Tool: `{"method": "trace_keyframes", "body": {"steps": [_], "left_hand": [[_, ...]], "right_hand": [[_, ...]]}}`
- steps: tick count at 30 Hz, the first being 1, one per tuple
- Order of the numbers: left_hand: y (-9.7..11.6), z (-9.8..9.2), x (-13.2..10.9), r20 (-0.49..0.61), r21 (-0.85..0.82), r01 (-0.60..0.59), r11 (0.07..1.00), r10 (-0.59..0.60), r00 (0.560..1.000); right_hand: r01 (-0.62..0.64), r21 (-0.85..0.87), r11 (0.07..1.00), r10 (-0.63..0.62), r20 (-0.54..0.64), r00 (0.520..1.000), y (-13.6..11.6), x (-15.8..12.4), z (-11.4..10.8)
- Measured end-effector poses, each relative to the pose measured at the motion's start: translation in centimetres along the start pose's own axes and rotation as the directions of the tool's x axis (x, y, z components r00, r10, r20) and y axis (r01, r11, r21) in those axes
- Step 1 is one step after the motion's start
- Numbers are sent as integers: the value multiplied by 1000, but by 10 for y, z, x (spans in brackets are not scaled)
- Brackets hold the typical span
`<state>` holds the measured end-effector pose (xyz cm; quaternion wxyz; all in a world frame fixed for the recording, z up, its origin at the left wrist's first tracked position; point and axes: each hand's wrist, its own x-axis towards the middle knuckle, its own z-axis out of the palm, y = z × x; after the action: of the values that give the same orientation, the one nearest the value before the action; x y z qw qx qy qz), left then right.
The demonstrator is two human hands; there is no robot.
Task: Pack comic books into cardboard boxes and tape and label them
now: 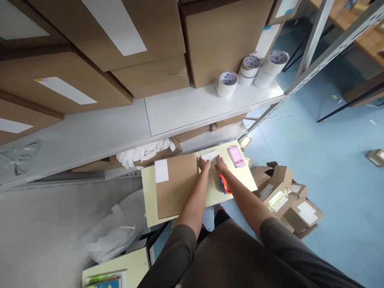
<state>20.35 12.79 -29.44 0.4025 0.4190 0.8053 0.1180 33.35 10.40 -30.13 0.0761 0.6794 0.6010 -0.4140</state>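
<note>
At the far edge of a small pale-yellow table (246, 174), both of my hands are on a flat white rectangular item (209, 155). My left hand (204, 164) closes on its left end, and my right hand (220, 164) grips its right end. Its exact kind is too small to make out. Just left of my left hand lies a large flat cardboard box (177, 188) with a white label (161, 171). Under my right forearm, partly covered, is a red-orange and blue round object (225, 185). A blurred pink rectangular object (237, 156) lies right of my right hand.
A grey shelf (180, 108) beyond the table bears large cartons (225, 40) and white tape rolls (228, 84). Small cardboard boxes (282, 192) are heaped on the blue floor at right. Clear plastic wrapping (117, 236) lies at left; a metal post (330, 60) rises at right.
</note>
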Motion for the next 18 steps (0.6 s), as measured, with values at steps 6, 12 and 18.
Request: {"method": "trace_keyframes", "body": {"steps": [6, 12, 18], "left_hand": [[-7, 8, 7, -49, 55, 97, 994, -95, 994], [-10, 10, -1, -32, 77, 68, 995, -65, 997], [-8, 4, -17, -62, 63, 2, 998, 2, 998]], "right_hand": [[29, -155, 987, -29, 6, 1000, 8, -3, 5], [91, -121, 988, -94, -16, 995, 29, -4, -9], [91, 225, 970, -35, -240, 970, 45, -4, -17]]}}
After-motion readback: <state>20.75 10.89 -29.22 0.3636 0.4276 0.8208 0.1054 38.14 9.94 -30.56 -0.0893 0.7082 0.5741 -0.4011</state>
